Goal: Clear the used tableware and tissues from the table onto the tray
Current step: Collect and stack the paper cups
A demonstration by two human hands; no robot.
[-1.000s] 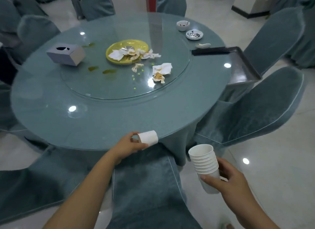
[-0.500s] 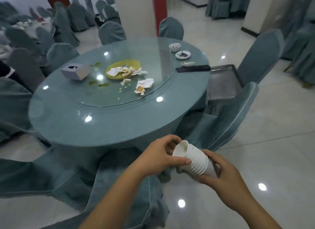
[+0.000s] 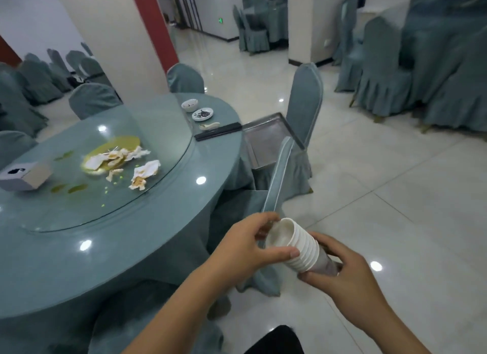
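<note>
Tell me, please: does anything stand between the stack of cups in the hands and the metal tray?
Yes. A covered chair back rises between the cup stack and the tray beyond it; going over or around it looks needed.

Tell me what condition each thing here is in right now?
Cups, stacked, tipped sideways, held in the air.
Left hand, gripping the stack's rim.
Right hand, gripping the stack's base.
Tray, looks bare.
Plate, dirty, half covered.
Tissues, crumpled, stained, some on the plate.
Chopsticks, lying flat near the tray.
Saucer, holding dark scraps.
</note>
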